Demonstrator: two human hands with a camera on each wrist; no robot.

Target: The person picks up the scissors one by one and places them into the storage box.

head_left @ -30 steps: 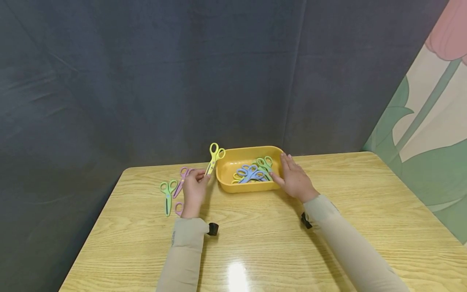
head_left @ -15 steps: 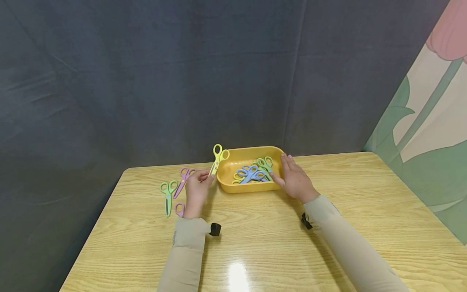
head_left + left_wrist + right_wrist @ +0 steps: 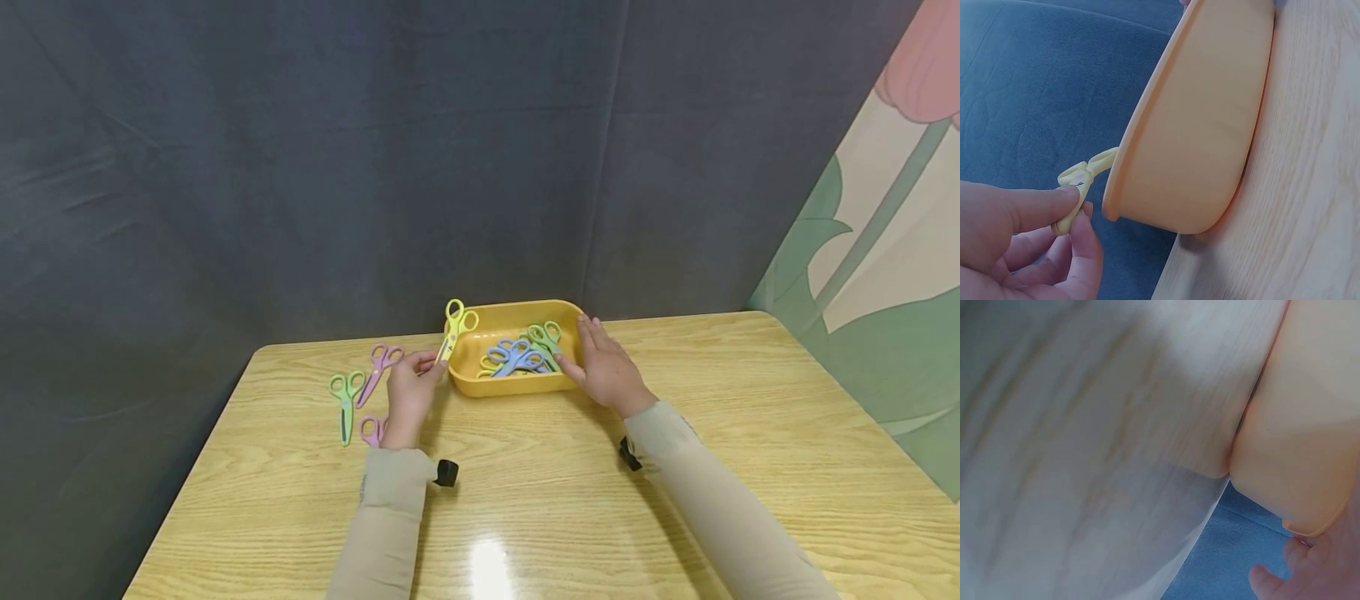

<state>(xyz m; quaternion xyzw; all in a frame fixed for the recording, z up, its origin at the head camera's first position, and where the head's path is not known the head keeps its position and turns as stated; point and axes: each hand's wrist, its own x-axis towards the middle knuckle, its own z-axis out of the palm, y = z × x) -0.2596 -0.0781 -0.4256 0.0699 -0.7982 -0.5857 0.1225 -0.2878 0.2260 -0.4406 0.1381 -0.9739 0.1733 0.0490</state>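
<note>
My left hand (image 3: 412,388) pinches yellow scissors (image 3: 453,330) by the blade end, handle loops pointing up and away. In the head view the loops overlap the left rim of a yellow tray (image 3: 468,387); the left wrist view has the yellow scissors (image 3: 1079,181) right at the tray's rim, between thumb and fingers. My right hand (image 3: 611,372) rests on the tray's right end with straight fingers. Inside the tray lie blue scissors (image 3: 516,357), green scissors (image 3: 546,337) and a yellow pair (image 3: 487,372) partly covered by the blue.
Left of my left hand, green scissors (image 3: 346,404) and purple scissors (image 3: 378,372) lie on the wooden table (image 3: 525,500). Another purple pair (image 3: 371,430) is partly hidden by my left wrist. A dark curtain (image 3: 450,167) hangs behind the table's back edge.
My left hand has shifted slightly right, bringing the yellow scissors from beside the tray to over its left rim. The right hand and tray have stayed in place.
</note>
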